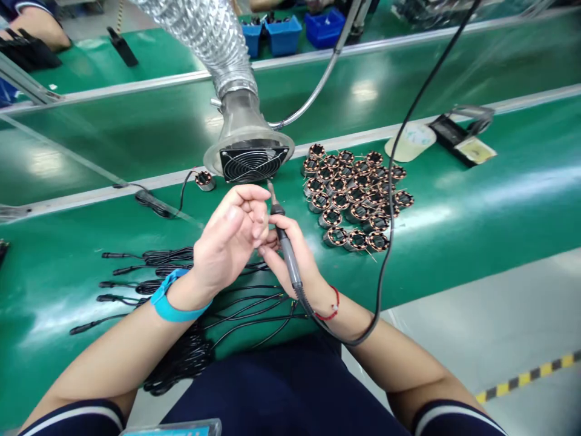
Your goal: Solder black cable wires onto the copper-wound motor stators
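Observation:
A soldering iron (288,254) lies in my right hand (302,257), its tip pointing up and away toward the fume extractor's fan. My right fingertips meet my left hand and are partly hidden behind it. My left hand (231,239) is raised with the palm toward me and the fingers curled in. Whatever those fingers hold, if anything, is too small or hidden to make out. Beneath the hands, black cables (247,298) with stripped ends stretch across the green bench. To the right of the iron stand several copper-wound motor stators (356,195) in a cluster.
A fume extractor hood (240,124) hangs just beyond my hands. The iron's cord (415,103) loops past the stators. A soldering iron stand (463,136) is at the back right. One stator (205,180) with a cable sits back left. Another person's arm (39,27) shows top left.

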`<state>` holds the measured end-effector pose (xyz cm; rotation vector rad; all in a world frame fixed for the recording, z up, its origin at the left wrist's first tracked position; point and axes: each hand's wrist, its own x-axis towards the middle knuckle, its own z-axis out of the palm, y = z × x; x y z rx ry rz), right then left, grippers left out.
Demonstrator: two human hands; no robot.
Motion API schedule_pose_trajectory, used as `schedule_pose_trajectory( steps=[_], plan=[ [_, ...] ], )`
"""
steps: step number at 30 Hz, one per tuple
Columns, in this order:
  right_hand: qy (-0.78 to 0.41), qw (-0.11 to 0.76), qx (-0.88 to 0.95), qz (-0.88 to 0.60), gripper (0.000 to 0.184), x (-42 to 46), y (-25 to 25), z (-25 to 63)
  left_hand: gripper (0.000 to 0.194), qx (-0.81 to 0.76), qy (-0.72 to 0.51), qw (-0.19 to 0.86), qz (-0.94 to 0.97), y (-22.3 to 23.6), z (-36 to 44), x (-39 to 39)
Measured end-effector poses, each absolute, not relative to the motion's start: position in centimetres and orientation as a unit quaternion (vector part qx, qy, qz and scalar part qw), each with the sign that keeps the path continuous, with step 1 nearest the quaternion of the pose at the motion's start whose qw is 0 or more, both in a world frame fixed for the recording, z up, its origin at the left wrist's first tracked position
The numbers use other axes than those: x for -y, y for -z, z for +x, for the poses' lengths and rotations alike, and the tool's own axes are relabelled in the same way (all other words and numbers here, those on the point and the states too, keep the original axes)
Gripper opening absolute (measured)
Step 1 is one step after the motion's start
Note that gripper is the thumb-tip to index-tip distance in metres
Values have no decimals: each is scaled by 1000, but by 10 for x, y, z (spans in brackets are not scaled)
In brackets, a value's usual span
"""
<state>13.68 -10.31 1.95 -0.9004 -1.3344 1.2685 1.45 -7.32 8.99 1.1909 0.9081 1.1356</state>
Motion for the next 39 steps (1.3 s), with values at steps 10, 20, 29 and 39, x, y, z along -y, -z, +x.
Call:
schedule_pose_trajectory(
  steps=[10,20,29,39],
  plan=[
    [-451,616,480,-432,43,106,-24,160,28,-436,-186,527,706,-50,-18,77],
    [-180,324,678,-635,39,104,-34,252,23,-514,-91,472,710,-36,-49,71],
    [-74,130,800,-581,37,97,-21,206,24,-512,-117,500,689,-19,-30,61],
    [-224,290,781,-505,46,79,-30,177,11,-525,-120,392,746,-13,-25,53]
  ],
)
